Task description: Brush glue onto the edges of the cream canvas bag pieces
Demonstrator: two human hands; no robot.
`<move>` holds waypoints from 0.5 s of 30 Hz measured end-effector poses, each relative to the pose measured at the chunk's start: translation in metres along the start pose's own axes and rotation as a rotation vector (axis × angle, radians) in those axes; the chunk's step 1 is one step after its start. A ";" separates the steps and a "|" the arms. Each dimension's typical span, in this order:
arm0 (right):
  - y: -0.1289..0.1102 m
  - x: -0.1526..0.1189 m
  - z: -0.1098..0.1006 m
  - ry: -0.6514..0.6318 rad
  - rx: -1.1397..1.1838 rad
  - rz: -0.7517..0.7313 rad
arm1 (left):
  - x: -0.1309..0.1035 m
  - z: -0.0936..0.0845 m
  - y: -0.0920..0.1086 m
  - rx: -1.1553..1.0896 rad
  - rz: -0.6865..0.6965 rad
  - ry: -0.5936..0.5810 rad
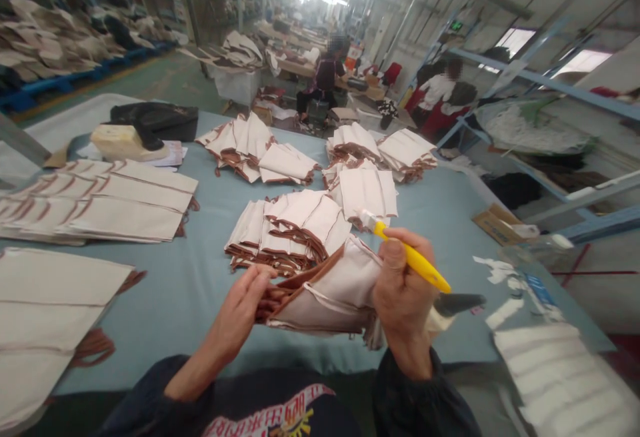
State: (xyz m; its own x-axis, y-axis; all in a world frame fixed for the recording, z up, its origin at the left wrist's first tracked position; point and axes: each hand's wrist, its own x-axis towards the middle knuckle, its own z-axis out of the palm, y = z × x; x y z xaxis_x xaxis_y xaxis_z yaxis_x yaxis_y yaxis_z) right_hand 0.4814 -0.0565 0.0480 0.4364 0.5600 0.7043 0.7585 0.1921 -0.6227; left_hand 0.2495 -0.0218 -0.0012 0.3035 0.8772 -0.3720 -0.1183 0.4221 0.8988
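In front of me on the blue-green table lies a cream fabric piece (333,290) with brown edging, tilted up toward me. My left hand (245,310) closes on its brown-trimmed left end, the fingertips partly hidden in the folds. A yellow-handled brush (415,260) with pale bristles is in my right hand (405,290), its bristle end pointing up and left. That hand also rests against the right end of the fabric piece; whether it grips the cloth too I cannot tell. Just beyond is a stack of similar cream pieces (295,230).
More cream stacks lie at the back (240,144) and left (125,200) of the table (185,290). A yellowish block-shaped container (125,142) stands far left. White scraps (505,314) and a cardboard box (500,224) are at right. Two people are in the background.
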 end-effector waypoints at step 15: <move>0.000 -0.007 0.007 0.114 -0.084 -0.011 | -0.039 0.007 -0.002 0.890 0.938 0.067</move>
State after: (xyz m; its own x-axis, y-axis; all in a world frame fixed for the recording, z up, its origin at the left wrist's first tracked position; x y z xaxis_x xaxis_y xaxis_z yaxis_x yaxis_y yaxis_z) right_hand 0.4749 -0.0548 0.0412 0.4762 0.4621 0.7481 0.7993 0.1271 -0.5873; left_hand 0.2446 -0.0586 0.0131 0.3971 0.7744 0.4925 0.4153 -0.6302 0.6560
